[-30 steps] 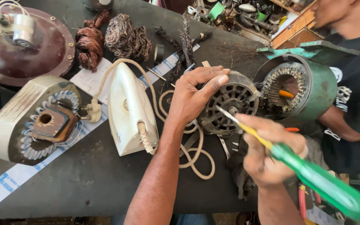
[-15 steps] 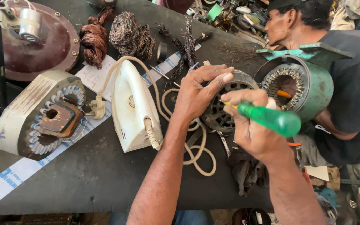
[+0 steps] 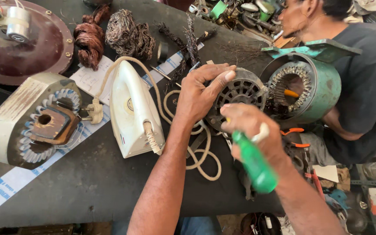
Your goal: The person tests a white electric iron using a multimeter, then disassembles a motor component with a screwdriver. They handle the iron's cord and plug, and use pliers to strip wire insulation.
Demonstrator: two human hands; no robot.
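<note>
Bench [image 3: 88,187], dark and worn, is carrying everything here, with a white and blue printed strip [image 3: 18,182] running across it. A co-worker in a dark shirt [image 3: 366,87] is sitting at the far right, beside a teal-green cylindrical motor housing [image 3: 323,87] whose copper windings are showing in its open face. At the top left a round maroon metal fan cover [image 3: 35,52] is lying flat, and below it a cream oval motor body with a rusty square core [image 3: 27,117] is resting on its side. A white electric clothes iron [image 3: 131,109] is standing on its edge in the middle of the bench, its beige cord [image 3: 196,156] looping under the person's forearm. Bundles of burnt copper wire [image 3: 127,35] are lying near the far edge.

Just left of the green housing, a round grey slotted metal motor stator [image 3: 240,91] is sitting on the bench edge. The left hand [image 3: 199,93] is gripping it, fingers [image 3: 218,69] curling over its upper rim and the thumb pressing on its face. The right hand [image 3: 255,130] is closing around a green-handled screwdriver [image 3: 253,163], the handle pointing down toward the camera; the tip is hidden behind the hand, close against the lower edge of the stator.
</note>
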